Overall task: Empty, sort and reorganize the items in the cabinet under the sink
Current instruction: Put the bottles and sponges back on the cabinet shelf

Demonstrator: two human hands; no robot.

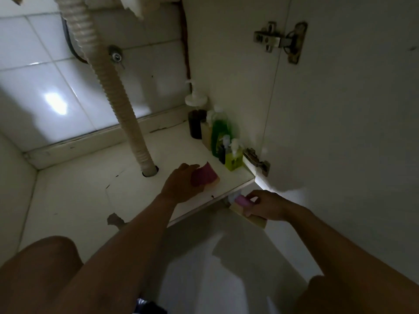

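My left hand reaches into the cabinet with its fingers and thumb curled round a pink sponge that has a yellow layer along its far edge. The sponge sits low over the cabinet floor, close to the front lip. I cannot tell whether it touches the floor.

My right hand is outside the cabinet, just below that front lip and to the right of my left hand. Its fingers pinch a small stack of sponges, pink on top and pale yellow beneath. The light is dim, so I cannot count them.

Beyond my left hand a row of bottles runs along the right wall. The yellow-green pump bottle is nearest, then a small dark spray bottle, a tall green bottle, a pale bottle, and a dark pump bottle in the back corner. They stand close together.

Above my right hand the open door hangs on a lower hinge and an upper hinge. To the left of my left hand a ribbed drain hose drops through a hole in the floor, in front of the tiled back wall.
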